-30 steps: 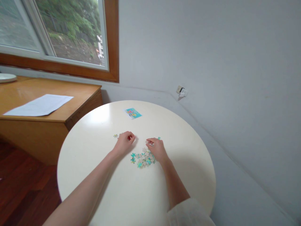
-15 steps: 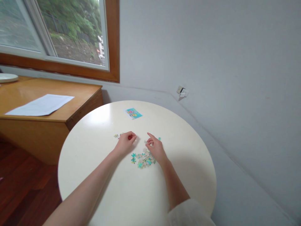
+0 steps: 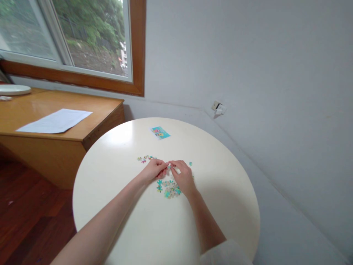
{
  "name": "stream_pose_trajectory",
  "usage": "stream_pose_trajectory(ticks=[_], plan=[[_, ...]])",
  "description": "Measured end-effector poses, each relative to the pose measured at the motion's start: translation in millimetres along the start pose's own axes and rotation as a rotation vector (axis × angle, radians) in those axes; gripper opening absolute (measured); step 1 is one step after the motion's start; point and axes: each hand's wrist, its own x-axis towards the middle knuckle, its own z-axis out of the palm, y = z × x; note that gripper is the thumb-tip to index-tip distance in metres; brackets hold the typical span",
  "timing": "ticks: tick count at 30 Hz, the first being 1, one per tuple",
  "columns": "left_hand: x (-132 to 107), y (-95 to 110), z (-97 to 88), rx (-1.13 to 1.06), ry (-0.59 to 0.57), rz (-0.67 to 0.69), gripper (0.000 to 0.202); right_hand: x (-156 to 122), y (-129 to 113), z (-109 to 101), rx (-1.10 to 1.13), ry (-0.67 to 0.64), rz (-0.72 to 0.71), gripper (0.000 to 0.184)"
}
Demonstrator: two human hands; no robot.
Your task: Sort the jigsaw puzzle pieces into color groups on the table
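Note:
My left hand (image 3: 156,169) and my right hand (image 3: 183,177) meet above the middle of the round table, fingertips together. Between them a bit of teal shows, a small jigsaw puzzle piece (image 3: 169,167); both hands pinch at it, and the fingers cover most of it. Just below and partly under my right hand lies a loose pile of puzzle pieces (image 3: 171,192), some teal side up, others pale back up. A short cluster of colourful pieces (image 3: 143,159) sits beyond my left hand. One single teal piece (image 3: 191,163) rests to the right of my right hand.
Farther back on the white round table (image 3: 132,228) lies a teal picture card (image 3: 161,133). At the left stands a wooden desk (image 3: 102,106) with a paper sheet (image 3: 56,120) and a white round object (image 3: 13,89). A wall socket (image 3: 217,106) is behind the table.
My hands, apart before, have come together at the fingertips. The right index finger, stretched out earlier, is now bent in towards the left hand. The view has shifted slightly left.

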Motion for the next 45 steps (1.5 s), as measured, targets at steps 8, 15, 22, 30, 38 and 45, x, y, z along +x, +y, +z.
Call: stream_pose_trajectory(ticks=[8,15,22,30,38,45], plan=[[0.7,2.2,-3.6,-0.070,-0.008,0.004,0.035,-0.1,1.4,1.8,0.040,0.056,0.000,0.024],[2.6,-0.4,-5.4,-0.110,0.019,0.007,0.030,-0.7,2.8,4.3,0.059,0.106,0.035,0.032],[4.4,-1.0,-5.3,-0.137,0.031,-0.001,0.027,-0.7,4.5,3.6,0.009,0.141,0.058,0.026],[4.3,-0.5,-4.6,-0.205,0.028,-0.001,0.016,-1.0,4.4,5.3,0.056,0.090,0.073,0.018],[4.5,-2.2,-4.6,-0.204,0.020,0.032,0.017,-1.1,4.0,5.2,0.103,0.082,0.107,0.015],[4.1,-0.7,-7.1,-0.171,0.043,0.078,0.020,-1.1,4.2,5.3,0.088,0.096,0.111,0.017]])
